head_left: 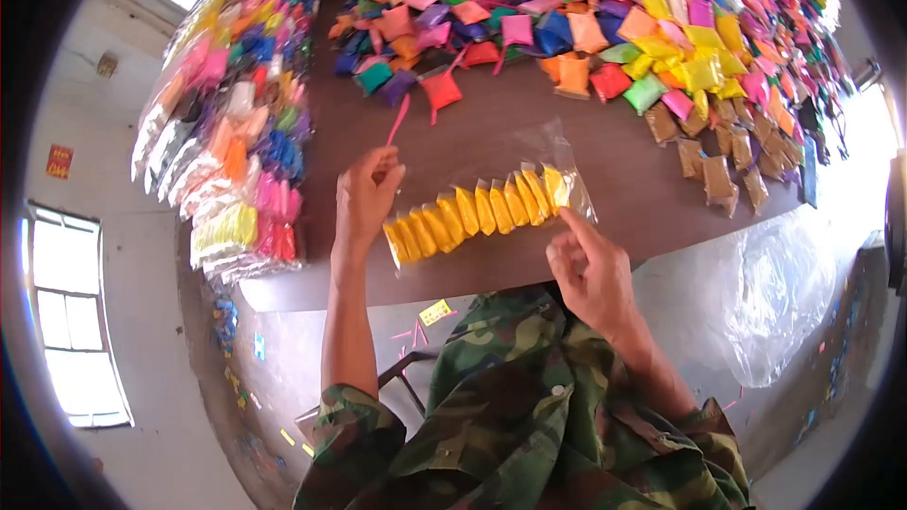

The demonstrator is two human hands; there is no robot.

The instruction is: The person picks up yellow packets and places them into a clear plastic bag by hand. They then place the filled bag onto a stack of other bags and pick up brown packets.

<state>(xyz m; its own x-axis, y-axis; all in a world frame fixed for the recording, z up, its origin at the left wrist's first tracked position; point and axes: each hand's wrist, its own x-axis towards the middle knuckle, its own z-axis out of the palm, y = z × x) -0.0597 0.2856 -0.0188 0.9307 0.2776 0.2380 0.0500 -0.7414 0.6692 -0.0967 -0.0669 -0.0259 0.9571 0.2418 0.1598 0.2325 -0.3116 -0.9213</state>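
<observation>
A clear plastic bag (556,144) holding a row of several yellow packets (470,214) lies across the near part of the dark table. Left of the bag's upper edge, my left hand (367,191) is closed, with a thin pink strip (401,118) pinched at its fingertips. My right hand (597,269) is at the bag's right end. Its index finger stretches out to the last yellow packet, apparently touching the plastic, while the other fingers curl loosely. Nothing shows in its grasp.
Loose colourful packets (515,30) heap along the table's (364,269) far side, with brown packets (718,175) at the right. Filled clear bags stack high on the left (227,227). A large clear plastic bag (775,293) hangs beyond the table's right front edge.
</observation>
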